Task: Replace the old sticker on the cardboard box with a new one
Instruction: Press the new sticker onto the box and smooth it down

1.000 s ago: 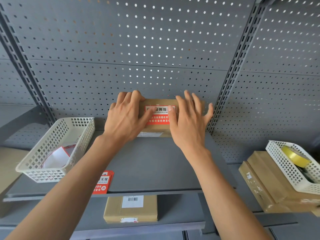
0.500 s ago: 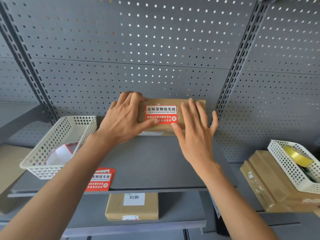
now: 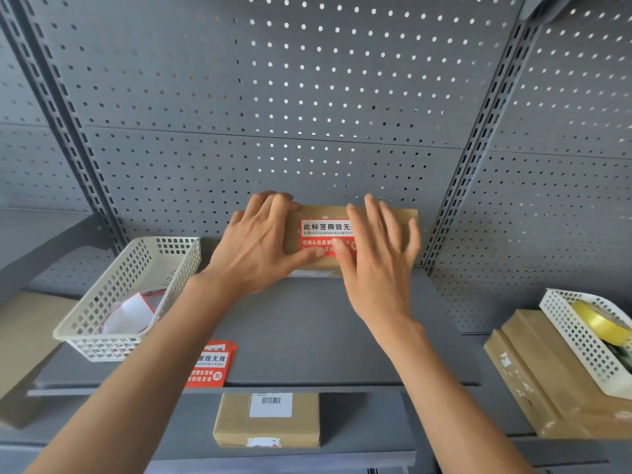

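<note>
A grey shelf [image 3: 307, 336] carries a box [image 3: 403, 220] at its far edge against the pegboard, long axis running left to right. The left hand [image 3: 260, 248] lies flat on the box's left end, fingers draped over its far edge, gripping nothing, thumb touching the sticker [image 3: 325, 234]. The right hand [image 3: 379, 261], open and empty, presses the sticker's right part. Judged: the new sticker is being smoothed down.
</note>
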### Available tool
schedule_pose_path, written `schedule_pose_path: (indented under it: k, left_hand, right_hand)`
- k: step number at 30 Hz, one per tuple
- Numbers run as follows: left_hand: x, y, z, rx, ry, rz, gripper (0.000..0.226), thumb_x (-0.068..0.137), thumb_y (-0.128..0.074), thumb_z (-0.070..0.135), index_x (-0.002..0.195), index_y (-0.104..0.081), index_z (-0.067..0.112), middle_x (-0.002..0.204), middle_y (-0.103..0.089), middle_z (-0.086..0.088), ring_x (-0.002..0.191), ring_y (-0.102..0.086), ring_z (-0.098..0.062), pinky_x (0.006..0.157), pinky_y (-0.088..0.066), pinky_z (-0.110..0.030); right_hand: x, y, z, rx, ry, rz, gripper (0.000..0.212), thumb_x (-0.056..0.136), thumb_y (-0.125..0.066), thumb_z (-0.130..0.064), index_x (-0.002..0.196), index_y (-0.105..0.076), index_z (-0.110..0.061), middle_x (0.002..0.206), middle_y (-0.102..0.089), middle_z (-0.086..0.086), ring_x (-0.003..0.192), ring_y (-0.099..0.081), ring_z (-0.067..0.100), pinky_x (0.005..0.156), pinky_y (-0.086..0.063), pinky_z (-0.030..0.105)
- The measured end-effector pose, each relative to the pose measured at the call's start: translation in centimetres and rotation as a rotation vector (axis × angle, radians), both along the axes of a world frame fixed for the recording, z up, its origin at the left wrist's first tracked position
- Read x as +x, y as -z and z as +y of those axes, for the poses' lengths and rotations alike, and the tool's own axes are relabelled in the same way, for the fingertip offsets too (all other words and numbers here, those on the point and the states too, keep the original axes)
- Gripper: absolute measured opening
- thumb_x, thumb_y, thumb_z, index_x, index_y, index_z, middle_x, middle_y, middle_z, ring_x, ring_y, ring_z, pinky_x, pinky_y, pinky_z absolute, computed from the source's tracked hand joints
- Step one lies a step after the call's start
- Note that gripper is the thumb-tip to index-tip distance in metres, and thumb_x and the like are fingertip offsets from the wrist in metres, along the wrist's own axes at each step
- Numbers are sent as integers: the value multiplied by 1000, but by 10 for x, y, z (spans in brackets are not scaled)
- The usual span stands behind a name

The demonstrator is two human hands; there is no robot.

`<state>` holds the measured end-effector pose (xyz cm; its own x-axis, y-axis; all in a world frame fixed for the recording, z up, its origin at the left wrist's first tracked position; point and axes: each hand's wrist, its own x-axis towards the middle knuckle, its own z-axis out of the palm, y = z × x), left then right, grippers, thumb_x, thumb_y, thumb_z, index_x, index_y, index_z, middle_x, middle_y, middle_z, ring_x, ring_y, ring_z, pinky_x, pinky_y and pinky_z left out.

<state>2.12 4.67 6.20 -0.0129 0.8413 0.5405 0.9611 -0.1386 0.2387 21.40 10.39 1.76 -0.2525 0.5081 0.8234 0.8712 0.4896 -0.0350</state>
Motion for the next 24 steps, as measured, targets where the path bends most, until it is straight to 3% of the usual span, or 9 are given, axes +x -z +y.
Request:
schedule_pose_path:
  k: [4, 9, 14, 17, 19, 24]
  left_hand:
    - [-5, -1, 0, -25, 36, 16, 75, 85, -52, 76, 131, -46, 17, 143, -50, 4, 139, -37, -19, 99, -43, -47]
    - [-10, 0, 0, -12, 69, 25, 58, 95, -40, 65, 128, -46, 17, 145, -50, 2, 139, -38, -20, 99, -45, -49]
    - [15, 0, 6, 63, -86, -106, 61, 94, -33, 73, 112, -49, 16, 116, -62, 3, 121, -49, -23, 87, -46, -47]
    - [26, -1, 6, 116, -124, -168, 62, 91, -43, 72, 106, -51, 12, 97, -51, 9, 111, -55, -27, 84, -46, -46]
    - [26, -2, 6, 131, -130, -165, 59, 91, -47, 69, 104, -51, 12, 93, -48, 9, 108, -57, -29, 82, -46, -46]
    - [21, 2, 10, 109, -139, -115, 48, 89, -46, 61, 101, -48, 14, 100, -64, 2, 106, -53, -27, 78, -41, -41]
  right_hand:
    - [24, 0, 8, -52, 61, 1, 54, 107, -35, -51, 148, -48, -19, 162, -40, 7, 148, -38, 28, 123, -15, 58]
    - [36, -8, 12, -45, 72, 52, 57, 108, -28, -52, 145, -51, -15, 160, -43, 10, 147, -40, 30, 122, -19, 58]
    - [-7, -26, 11, 6, 5, 70, 51, 105, -40, -47, 137, -58, -12, 155, -49, 12, 140, -47, 32, 115, -32, 56]
    - [-20, -22, 14, -18, 30, 71, 49, 103, -42, -46, 133, -61, -12, 152, -52, 11, 138, -50, 32, 112, -36, 57]
    - [-18, -19, 16, -31, 53, 67, 51, 103, -42, -49, 134, -61, -13, 153, -52, 11, 139, -49, 31, 114, -33, 59]
    - [-14, -18, 17, -44, 83, 52, 56, 104, -41, -53, 144, -54, -16, 155, -50, 10, 142, -47, 28, 118, -27, 63]
